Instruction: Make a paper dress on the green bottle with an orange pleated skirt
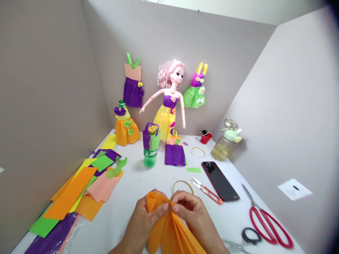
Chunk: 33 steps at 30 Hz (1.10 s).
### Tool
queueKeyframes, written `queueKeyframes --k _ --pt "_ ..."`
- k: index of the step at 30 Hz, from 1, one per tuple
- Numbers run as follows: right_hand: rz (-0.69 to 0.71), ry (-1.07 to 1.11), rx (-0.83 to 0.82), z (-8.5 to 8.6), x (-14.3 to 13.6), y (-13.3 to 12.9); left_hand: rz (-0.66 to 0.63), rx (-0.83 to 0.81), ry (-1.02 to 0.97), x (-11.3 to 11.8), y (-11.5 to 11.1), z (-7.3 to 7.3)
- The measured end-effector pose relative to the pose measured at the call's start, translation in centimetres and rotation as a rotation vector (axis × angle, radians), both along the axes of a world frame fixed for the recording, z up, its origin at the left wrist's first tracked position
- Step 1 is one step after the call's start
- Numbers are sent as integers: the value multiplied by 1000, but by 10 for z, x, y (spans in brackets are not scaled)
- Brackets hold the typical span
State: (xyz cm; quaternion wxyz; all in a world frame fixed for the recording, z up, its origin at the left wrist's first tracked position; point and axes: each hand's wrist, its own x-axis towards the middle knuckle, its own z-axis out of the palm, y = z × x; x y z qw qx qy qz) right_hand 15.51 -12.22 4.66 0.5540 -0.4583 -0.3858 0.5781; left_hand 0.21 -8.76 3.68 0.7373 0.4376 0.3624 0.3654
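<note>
An orange piece of gathered fabric (173, 234) hangs between my two hands low in the middle of the view. My left hand (144, 218) pinches its upper edge, with a folded end standing up beside the thumb. Close against it, my right hand (194, 211) pinches the same edge with thumb and fingers, and pleats fan down below. Whether a thread or needle sits between the fingertips cannot be seen. Just behind my right fingers lies a gold bangle (182, 181), partly covered. Orange-handled thread snips (208, 192) rest to its right.
A pink-haired doll (171, 100) stands at the back among small dresses. A green bottle (150, 158) is mid-table. Coloured fabric pieces (71, 190) pile up on the left. A phone (221, 181), red-handled scissors (267, 222), black-handled scissors (250, 236) and a jar (224, 144) are on the right.
</note>
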Motion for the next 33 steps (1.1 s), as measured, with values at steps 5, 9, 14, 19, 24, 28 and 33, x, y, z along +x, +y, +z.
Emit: queueKeyframes --k 5,9,14,19,24,28,33 --pt "-5 20 -14 1 -1 -1 -1 34 -9 0 2 -3" --pt "-32 13 -17 2 -2 -2 -6 96 19 0 1 -7" --pt "-24 -3 21 2 -2 -1 -14 161 45 -1 0 -11" --pt "-29 6 -12 2 -2 -2 -31 201 71 -1 0 -14" --pt "-34 28 -24 1 -2 -2 -34 241 126 -2 1 -14" --pt "-24 8 -36 1 -3 -3 -43 230 128 -3 0 -13" --pt "-45 -63 18 4 -3 -4 -58 220 131 -2 0 -8"
